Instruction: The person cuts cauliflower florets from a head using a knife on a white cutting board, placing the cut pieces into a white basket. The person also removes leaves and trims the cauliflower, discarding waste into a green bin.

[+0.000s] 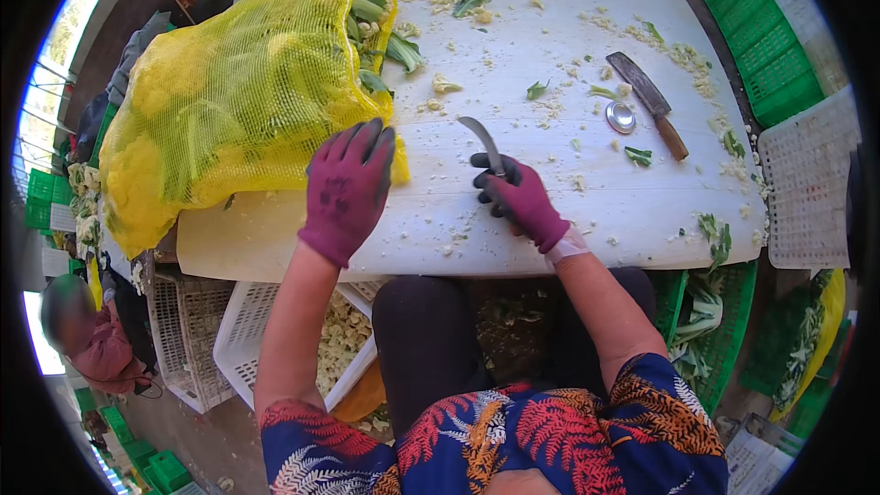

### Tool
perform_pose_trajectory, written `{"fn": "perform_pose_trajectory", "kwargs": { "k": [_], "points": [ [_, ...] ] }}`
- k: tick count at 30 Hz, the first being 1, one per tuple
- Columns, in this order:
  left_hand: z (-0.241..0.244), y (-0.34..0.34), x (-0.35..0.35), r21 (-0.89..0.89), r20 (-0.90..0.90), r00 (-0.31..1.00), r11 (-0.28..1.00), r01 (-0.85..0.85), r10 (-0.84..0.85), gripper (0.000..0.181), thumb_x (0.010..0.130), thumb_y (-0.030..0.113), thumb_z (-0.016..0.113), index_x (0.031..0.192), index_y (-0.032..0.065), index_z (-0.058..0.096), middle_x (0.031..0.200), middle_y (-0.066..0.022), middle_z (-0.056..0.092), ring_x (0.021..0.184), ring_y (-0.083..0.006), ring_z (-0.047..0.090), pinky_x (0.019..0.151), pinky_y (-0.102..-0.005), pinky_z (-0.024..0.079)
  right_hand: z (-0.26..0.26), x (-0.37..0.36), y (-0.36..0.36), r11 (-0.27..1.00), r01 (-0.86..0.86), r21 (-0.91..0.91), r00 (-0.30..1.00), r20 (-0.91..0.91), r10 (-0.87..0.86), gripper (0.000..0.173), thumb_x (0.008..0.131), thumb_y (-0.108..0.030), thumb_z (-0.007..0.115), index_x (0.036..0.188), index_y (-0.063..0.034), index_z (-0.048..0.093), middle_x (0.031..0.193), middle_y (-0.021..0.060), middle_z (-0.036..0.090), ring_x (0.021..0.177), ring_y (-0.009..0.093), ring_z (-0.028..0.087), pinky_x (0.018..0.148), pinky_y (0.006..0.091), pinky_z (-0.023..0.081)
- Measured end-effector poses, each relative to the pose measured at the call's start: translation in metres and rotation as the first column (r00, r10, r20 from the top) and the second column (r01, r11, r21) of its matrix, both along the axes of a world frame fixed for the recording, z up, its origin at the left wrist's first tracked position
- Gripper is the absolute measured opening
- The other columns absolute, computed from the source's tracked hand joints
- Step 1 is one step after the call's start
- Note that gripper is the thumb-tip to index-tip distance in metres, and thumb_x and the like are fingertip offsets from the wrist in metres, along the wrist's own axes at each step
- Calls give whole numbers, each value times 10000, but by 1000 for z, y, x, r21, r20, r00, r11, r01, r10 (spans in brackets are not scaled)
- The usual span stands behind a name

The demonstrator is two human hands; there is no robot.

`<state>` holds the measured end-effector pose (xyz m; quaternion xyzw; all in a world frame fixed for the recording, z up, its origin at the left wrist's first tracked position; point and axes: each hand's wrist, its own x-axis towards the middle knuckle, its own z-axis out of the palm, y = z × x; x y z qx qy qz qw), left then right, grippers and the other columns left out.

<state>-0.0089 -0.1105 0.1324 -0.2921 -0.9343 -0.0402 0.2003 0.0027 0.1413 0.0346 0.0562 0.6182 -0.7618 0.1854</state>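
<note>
My left hand (349, 189), in a purple and black work glove, lies with its fingers stretched against the lower right edge of a yellow mesh bag (240, 82) full of cauliflower heads. Green stalks and leaves show at the bag's mouth. In my right hand (512, 196), gloved alike, is a small knife with a curved blade (483, 136), its tip pointing up and to the left. Cauliflower crumbs and leaf scraps are scattered over the white tabletop (440, 234). To the right lie a cleaver with a wooden handle (641, 86) and a small round metal lid or dish (620, 117).
Below the table's left edge stands a white crate (240, 337) holding cauliflower pieces. A green crate (730, 350) with leaves is below right. Another white crate (801, 199) stands at the right edge. A person (103, 344) is at the far left.
</note>
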Motion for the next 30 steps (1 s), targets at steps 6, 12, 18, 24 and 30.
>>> {"fn": "perform_pose_trajectory", "kwargs": {
  "k": [6, 12, 18, 24, 30],
  "points": [
    [-23, 0, -120, -441, -49, 919, 818, -371, 390, 273, 837, 149, 583, 1105, 97, 595, 1215, -98, 587, 1048, -270, 589, 827, -430, 475, 6, -3, 50, 750, 186, 634, 966, -259, -20, 413, 852, -165, 621, 1250, -58, 585, 811, 105, 646, 672, 166, 633, 621, 317, 498],
    [6, -101, -102, -453, -228, 838, 708, -542, 496, 398, 824, 154, 594, 1217, 95, 576, 1310, -115, 561, 927, -282, 657, 757, -417, 520, -10, -3, 62, 682, 301, 667, 895, -445, 40, 400, 857, -150, 633, 1246, -66, 597, 886, 138, 655, 722, 232, 637, 686, 351, 497],
    [23, -147, -73, -518, -204, 722, 554, -652, 661, 458, 819, 173, 623, 1265, 108, 544, 1266, -120, 577, 910, -293, 661, 751, -416, 526, -10, -1, 76, 575, 373, 729, 825, -543, 154, 374, 862, -81, 605, 1236, -84, 598, 897, 151, 644, 760, 306, 641, 698, 387, 506],
    [42, -106, -117, -337, -350, 758, 681, -651, 551, 558, 841, 219, 596, 1374, 137, 456, 1224, -135, 583, 933, -282, 649, 776, -447, 510, -14, -16, 105, 152, 489, 859, 817, -512, 265, 477, 836, -101, 623, 1305, -146, 551, 1049, 121, 618, 912, 299, 623, 752, 405, 502],
    [45, -90, -185, -328, 23, 682, 650, -685, 731, 712, 785, 400, 651, 1398, 107, 439, 1274, -167, 580, 1124, -308, 606, 939, -426, 471, -3, -2, 120, 39, 427, 903, 839, -412, 354, 503, 824, -85, 623, 1316, -157, 543, 1141, 130, 592, 975, 306, 597, 800, 404, 499]
  ]
}}
